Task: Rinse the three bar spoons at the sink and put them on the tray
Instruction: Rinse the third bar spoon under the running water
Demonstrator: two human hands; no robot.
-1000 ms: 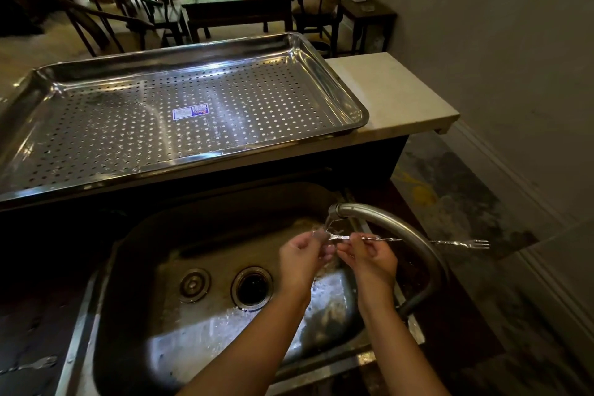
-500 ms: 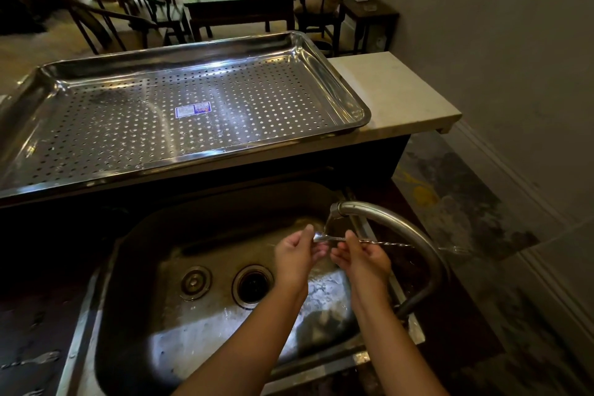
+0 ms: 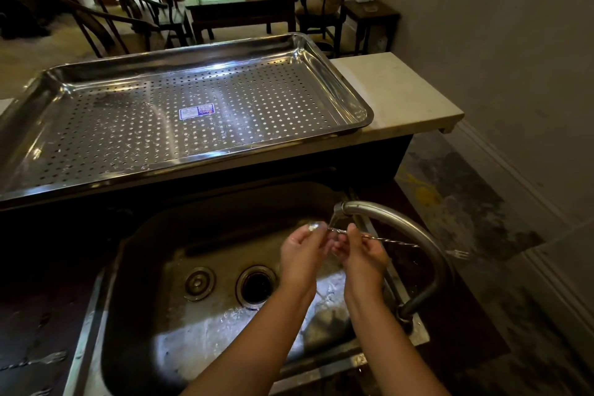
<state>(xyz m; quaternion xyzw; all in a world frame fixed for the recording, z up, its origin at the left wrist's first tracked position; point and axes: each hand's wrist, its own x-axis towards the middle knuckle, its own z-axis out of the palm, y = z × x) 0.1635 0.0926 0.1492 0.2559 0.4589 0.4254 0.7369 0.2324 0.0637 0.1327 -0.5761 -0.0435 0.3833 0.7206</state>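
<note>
left hand (image 3: 302, 251) — pinch grip; right hand (image 3: 364, 254) — fingers curled, gripping

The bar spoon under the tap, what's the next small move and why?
Probably lift the bar spoon out of the stream and carry it to the tray: both the left hand and right hand hold it under running water, and the tray holds no spoons.

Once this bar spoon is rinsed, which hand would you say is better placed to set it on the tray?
Probably the right hand: it grips the bar spoon along its twisted stem, while the left hand only pinches the bowl end. The tray lies ahead.
</note>
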